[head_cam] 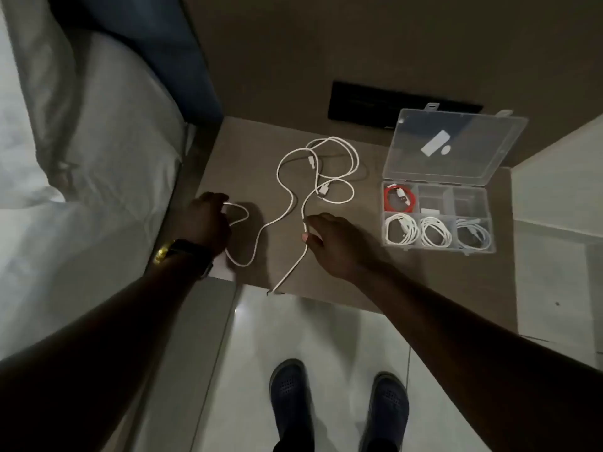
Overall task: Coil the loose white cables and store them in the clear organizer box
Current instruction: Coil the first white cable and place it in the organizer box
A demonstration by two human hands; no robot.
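Loose white cables [287, 203] lie tangled across the brown bedside table [408, 275], with plug ends near the middle. My left hand [205, 220] is closed on a loop of cable at the table's left edge. My right hand [329, 239] pinches another strand between thumb and fingers near the front; that strand runs down to the table's front edge. The clear organizer box [439, 220] stands open at the right, lid [456, 145] tilted back. Its front compartments hold three coiled white cables, and a red cable [399, 199] sits in a rear-left compartment.
A bed with white sheets [65, 190] runs along the left side. A black wall panel [365, 104] sits behind the table. White floor tiles [310, 337] and my two dark shoes [292, 402] are below the table's front edge.
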